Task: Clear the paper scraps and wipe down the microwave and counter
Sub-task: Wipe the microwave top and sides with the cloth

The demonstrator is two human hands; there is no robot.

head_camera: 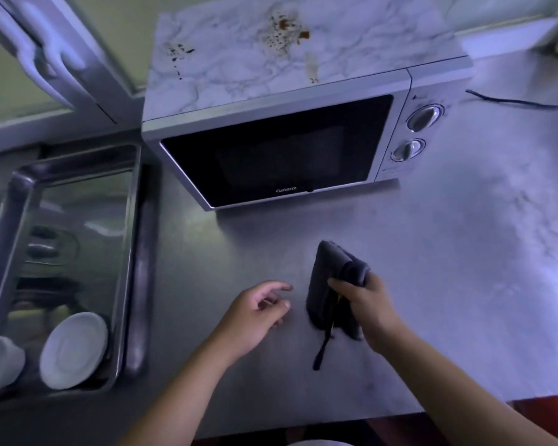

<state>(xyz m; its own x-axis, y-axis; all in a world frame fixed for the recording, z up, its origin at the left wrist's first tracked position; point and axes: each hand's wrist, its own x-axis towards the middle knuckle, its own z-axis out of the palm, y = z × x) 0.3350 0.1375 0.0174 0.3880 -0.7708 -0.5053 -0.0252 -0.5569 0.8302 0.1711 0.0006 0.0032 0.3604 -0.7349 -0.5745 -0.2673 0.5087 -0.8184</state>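
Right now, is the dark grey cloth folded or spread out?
Folded: the dark grey cloth shows stacked layers where the right hand grips it.

Dark folded cloth (331,278) clutched by the right grip (364,304), fingers curled round its upper fold. Cloth low on the steel bench (448,252), lower edge blurred; a dark loop (319,352) trails from it toward the person. The left grip (258,312) is just left of the cloth, apart from it, fingers loosely bent, holding nothing. Beyond both grips: microwave (271,156), door closed, two dials (426,117) at its right. Brown stains (284,25) on its marbled top. Well left of the left grip: sink (132,220) with white dishes (73,350).
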